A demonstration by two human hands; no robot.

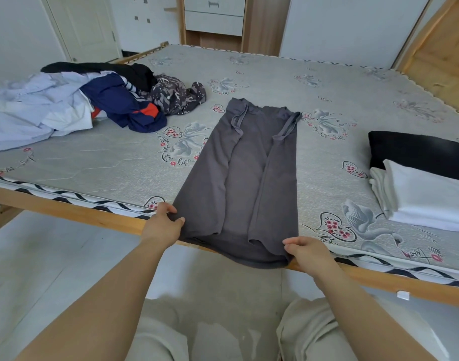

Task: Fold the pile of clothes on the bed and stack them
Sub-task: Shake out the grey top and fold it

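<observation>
Garment under inspection: grey top (pixel 251 178) lies flat on the bed (pixel 327 82), sides folded in, long axis running straight away from me. I note left hand (pixel 162 225) and right hand (pixel 307 252) each pinching a near hem corner. Unfolded pile (pixel 74 100) far left; folded stack (pixel 426 186) right.

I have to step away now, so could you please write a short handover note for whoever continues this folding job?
Left hand pinches the near left hem corner of the grey T-shirt; right hand pinches the near right corner.
The grey T-shirt lies flat on the mattress, both sides already folded inward, hem at the bed's near edge.
Done: folded white garment and folded black garment lie at the right.
Left: fold the T-shirt bottom to top, stack it, then work through the unfolded pile at far left.
</observation>
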